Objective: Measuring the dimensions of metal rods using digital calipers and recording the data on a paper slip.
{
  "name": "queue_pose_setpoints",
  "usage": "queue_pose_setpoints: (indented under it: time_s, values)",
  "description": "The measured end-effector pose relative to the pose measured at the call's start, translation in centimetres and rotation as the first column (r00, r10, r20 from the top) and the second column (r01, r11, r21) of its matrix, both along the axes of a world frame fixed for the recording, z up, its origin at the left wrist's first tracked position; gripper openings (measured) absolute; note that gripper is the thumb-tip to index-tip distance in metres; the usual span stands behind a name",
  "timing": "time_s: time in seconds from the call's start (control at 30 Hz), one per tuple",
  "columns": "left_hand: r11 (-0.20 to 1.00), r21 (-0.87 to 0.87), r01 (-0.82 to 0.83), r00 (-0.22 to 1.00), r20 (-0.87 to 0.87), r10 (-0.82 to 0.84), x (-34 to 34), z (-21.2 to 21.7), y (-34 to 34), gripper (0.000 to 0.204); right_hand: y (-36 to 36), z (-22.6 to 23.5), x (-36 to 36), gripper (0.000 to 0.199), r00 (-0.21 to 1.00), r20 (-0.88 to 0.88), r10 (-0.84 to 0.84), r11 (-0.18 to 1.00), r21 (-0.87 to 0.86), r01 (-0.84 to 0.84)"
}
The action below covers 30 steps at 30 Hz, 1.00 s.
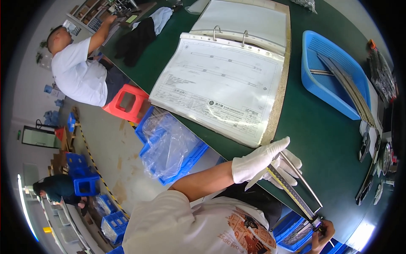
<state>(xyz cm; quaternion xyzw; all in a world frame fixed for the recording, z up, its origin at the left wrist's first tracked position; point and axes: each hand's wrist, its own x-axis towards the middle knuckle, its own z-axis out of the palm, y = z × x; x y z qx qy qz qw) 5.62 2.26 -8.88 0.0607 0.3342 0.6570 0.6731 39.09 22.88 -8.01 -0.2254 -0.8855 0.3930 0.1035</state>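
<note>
My left hand (265,161), in a white glove, is closed around a thin metal rod (301,180) and the near end of a long caliper (292,192). The rod slants down to the right, alongside the caliper's scale beam. At the caliper's other end, my bare right hand (323,237) grips around its dark sliding head (315,222). The rod's lower tip lies close to that head; I cannot tell whether the jaws touch it. Just beyond my left hand lies an open ring binder (220,89) with a technical drawing in a clear sleeve.
A blue plastic basket (313,84) with long metal strips stands on the green table (313,127). Tools and bagged parts line the right edge. Blue crates (186,167) with clear bags are beside the table. A person in white (80,72) works at the far left, near a red stool (129,103).
</note>
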Motion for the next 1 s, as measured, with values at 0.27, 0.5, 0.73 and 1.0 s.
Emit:
queue_pose_setpoints:
  time_s: [0.27,0.5,0.73,1.0]
  values:
    - [1.000,0.010,-0.004,1.000,0.004,0.004,0.02,-0.18,0.04,0.068,0.14,0.31,-0.36,0.024,0.999,0.032,0.011,1.000,0.011,-0.012]
    - [1.000,0.026,-0.003,1.000,-0.012,0.003,0.05,-0.12,-0.10,0.069,0.21,0.13,-0.07,0.026,1.000,0.025,0.018,1.000,-0.013,-0.018]
    - [1.000,0.027,-0.008,1.000,-0.006,0.008,0.10,-0.17,-0.14,0.068,0.33,-0.16,0.15,0.028,1.000,0.013,0.016,0.999,0.028,-0.017]
    - [1.000,0.003,-0.007,1.000,0.002,0.007,0.06,0.08,0.01,0.068,-0.06,0.14,-0.25,0.027,1.000,0.020,-0.014,1.000,0.017,0.013]
